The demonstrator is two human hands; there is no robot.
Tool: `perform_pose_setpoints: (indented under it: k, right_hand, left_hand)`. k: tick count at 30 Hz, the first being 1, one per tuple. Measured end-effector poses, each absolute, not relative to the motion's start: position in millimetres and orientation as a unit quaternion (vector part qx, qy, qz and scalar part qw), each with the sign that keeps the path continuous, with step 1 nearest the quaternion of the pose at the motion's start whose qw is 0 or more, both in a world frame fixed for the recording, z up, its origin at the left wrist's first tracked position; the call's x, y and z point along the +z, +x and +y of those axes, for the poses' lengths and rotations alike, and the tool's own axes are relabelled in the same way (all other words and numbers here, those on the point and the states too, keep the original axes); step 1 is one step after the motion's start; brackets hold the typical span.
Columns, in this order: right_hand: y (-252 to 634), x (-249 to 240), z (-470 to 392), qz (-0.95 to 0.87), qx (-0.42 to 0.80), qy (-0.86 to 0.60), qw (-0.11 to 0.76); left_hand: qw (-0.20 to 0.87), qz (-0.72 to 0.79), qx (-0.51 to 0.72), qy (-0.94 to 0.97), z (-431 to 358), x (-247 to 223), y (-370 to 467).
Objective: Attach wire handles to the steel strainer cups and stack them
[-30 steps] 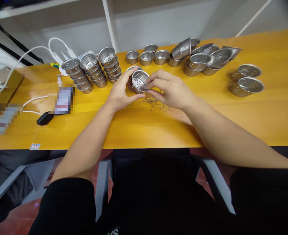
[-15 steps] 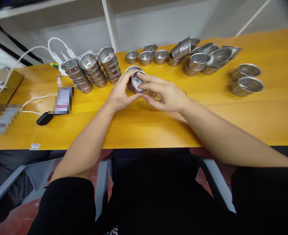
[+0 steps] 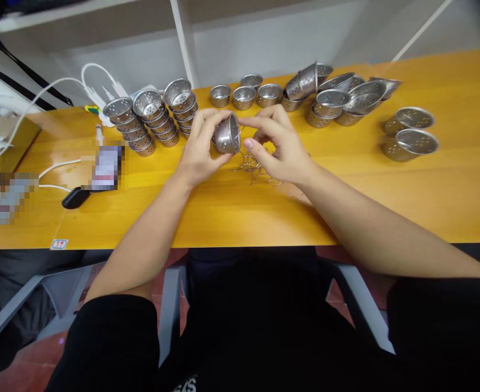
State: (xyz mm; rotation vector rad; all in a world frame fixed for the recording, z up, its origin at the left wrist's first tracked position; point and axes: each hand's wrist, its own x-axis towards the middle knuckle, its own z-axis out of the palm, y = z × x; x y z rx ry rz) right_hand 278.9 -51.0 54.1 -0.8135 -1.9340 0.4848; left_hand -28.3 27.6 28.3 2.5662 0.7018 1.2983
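Observation:
A small perforated metal cup lies tilted on its side in the air, its mouth turned right. My left hand is closed around its base and side. At the rim, the index fingertip of my right hand reaches a thin bit of wire; the thumb stays apart from that finger. Whether the wire is fixed to the cup I cannot tell. Below my right hand lies a loose heap of thin bent wire hooks on the table, partly covered by the hand.
Stacked perforated cups stand at the back left. Shallow metal cups line the back middle. More cups are piled at back right, and two cups stand farther right. A phone and black mouse-like object lie left.
The cup has turned in my left hand, its mouth swinging from facing me to facing right. My right hand's fingers have come out of the cup and drawn back right, uncovering more hooks.

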Motion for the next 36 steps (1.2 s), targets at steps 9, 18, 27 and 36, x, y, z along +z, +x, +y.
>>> perform_pose_setpoints:
  k: [9,18,27,36]
  right_hand:
    - [269,61,-54,-0.773,0.266,-0.31,0.485]
    - [263,52,-48,-0.729,0.346,-0.285,0.518]
    - [263,51,-44,-0.732,0.324,-0.287,0.526]
    - [265,62,-47,-0.712,0.347,-0.305,0.529]
  left_hand:
    - [0.096,0.226,0.423,0.872,15,33,-20]
    - [0.093,0.194,0.428,0.878,18,30,-21]
    - [0.093,0.197,0.411,0.885,25,26,-23]
    - [0.099,0.259,0.449,0.849,34,25,-31]
